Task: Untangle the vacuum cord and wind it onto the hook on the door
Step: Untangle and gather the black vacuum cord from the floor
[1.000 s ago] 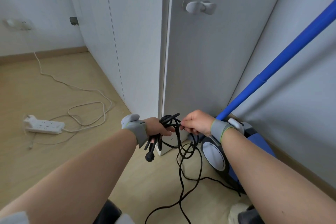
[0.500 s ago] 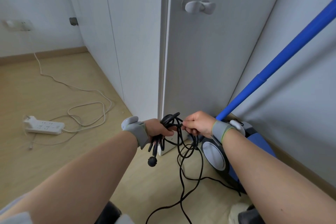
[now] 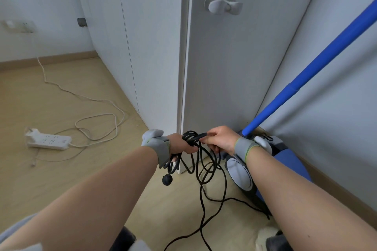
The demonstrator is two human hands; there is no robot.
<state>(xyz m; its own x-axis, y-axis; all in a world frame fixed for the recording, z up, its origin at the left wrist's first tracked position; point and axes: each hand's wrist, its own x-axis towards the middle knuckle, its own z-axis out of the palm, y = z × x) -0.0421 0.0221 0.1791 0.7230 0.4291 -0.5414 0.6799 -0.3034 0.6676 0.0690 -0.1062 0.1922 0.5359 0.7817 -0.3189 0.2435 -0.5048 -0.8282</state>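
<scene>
A black vacuum cord (image 3: 201,171) hangs in tangled loops between my hands and trails down to the floor. My left hand (image 3: 180,144) grips a bundle of its loops, and the black plug (image 3: 167,179) dangles just below that hand. My right hand (image 3: 221,139) pinches a strand of the cord at the top of the bundle, close to my left hand. The white hook (image 3: 223,6) sits high on the grey door (image 3: 234,63), well above both hands. The blue and grey vacuum (image 3: 265,175) stands on the floor under my right forearm.
The vacuum's blue pole (image 3: 312,67) slants up to the right along the wall. A white power strip (image 3: 49,141) with a looping white cable (image 3: 95,122) lies on the wooden floor at left. White cupboard doors (image 3: 142,47) stand left of the grey door.
Both hands have stayed close together on the cord. My right hand has shifted slightly and now pinches a strand at the top of the bundle. The plug has swung a little lower.
</scene>
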